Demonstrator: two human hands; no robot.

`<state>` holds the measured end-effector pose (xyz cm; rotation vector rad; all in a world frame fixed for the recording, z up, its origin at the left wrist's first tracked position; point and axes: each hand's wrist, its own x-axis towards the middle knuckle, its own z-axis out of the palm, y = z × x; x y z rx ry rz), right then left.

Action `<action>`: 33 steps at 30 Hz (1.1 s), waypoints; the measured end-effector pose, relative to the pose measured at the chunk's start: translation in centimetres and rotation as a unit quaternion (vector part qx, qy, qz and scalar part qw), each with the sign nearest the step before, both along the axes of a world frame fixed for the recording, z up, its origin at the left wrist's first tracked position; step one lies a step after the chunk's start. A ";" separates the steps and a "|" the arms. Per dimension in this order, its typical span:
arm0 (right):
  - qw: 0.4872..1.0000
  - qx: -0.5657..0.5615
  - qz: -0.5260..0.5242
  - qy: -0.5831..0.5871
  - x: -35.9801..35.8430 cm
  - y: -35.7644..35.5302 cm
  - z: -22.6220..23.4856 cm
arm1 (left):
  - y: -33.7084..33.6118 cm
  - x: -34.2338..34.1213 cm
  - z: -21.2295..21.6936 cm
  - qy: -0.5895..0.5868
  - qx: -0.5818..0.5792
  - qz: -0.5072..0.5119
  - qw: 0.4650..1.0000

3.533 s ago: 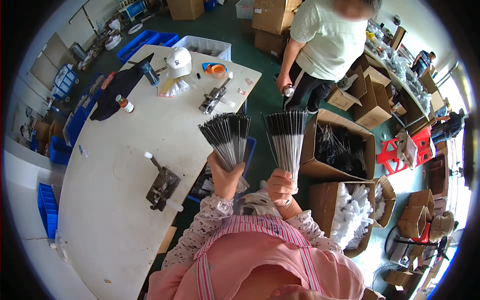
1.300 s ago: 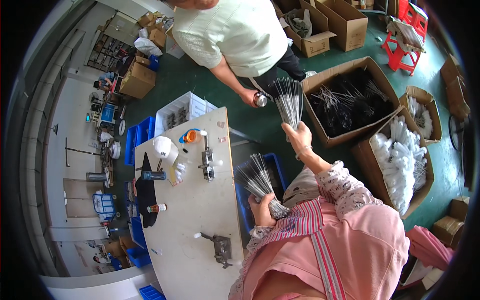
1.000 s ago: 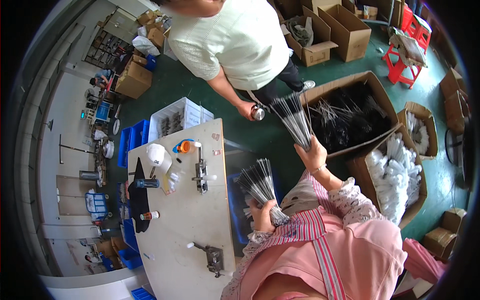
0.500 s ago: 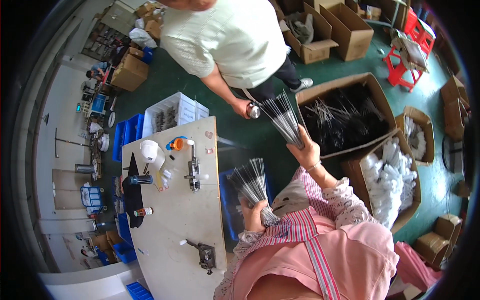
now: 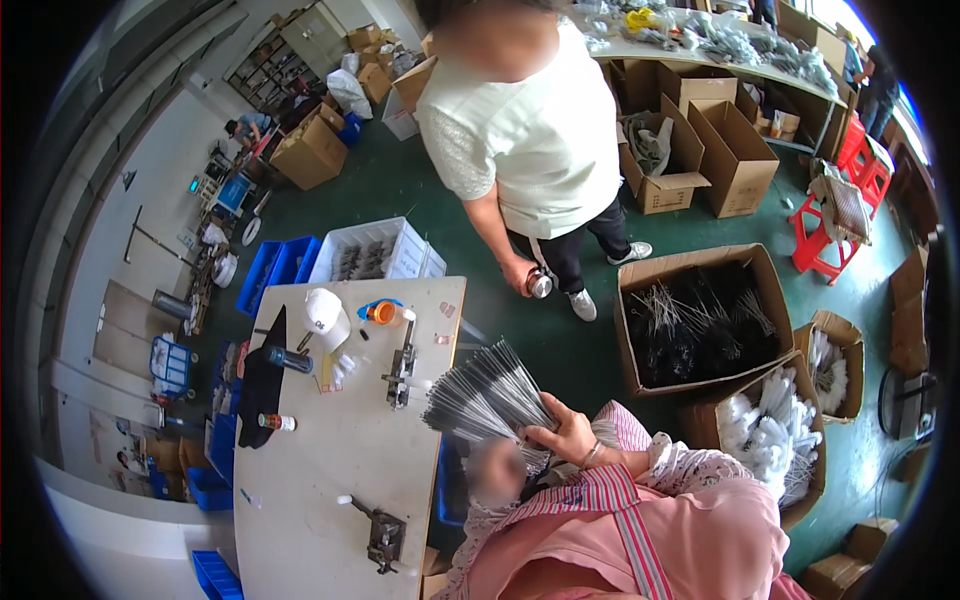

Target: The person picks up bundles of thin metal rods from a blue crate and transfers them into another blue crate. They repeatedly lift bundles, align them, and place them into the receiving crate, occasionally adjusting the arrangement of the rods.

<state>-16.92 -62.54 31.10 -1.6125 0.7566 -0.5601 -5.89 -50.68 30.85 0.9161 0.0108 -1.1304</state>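
My right hand (image 5: pixel 565 432) is closed around the lower ends of a fanned bundle of thin wire brushes (image 5: pixel 510 378), with grey stems and dark stretches. Close beside it, my left hand (image 5: pixel 497 470) is at the base of a second fan of brushes (image 5: pixel 455 405); a blur covers its fingers. The two fans overlap above the right edge of the table, so where one ends is hard to make out. In the cardboard box (image 5: pixel 700 372) ahead on the right lie many similar dark brushes with pale wire ends.
On the white table (image 5: pixel 330 475) left of me stand two small clamp-like hand tools (image 5: pixel 385 540), a white cap (image 5: pixel 326 318) and an orange cup (image 5: pixel 382 313). Across from me a person (image 5: pixel 530 150) holds a metal flask (image 5: pixel 540 284). White brushes fill a box (image 5: pixel 800 500) at right.
My right hand has come down and left, bringing its bundle against the left one. The view has tilted up, showing more of the room and the person opposite.
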 end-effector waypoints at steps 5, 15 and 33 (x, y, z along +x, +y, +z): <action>0.984 -0.178 0.007 -0.010 0.9 1.3 0.5 | 3.7 1.2 -4.5 -0.040 0.056 -0.017 0.997; 0.944 -0.227 0.111 -0.209 5.0 0.9 6.1 | 4.3 3.1 9.0 -0.100 -0.092 0.070 0.988; 0.965 -0.190 0.166 -0.069 3.0 0.6 4.7 | 6.2 1.6 3.8 -0.160 0.069 -0.051 0.983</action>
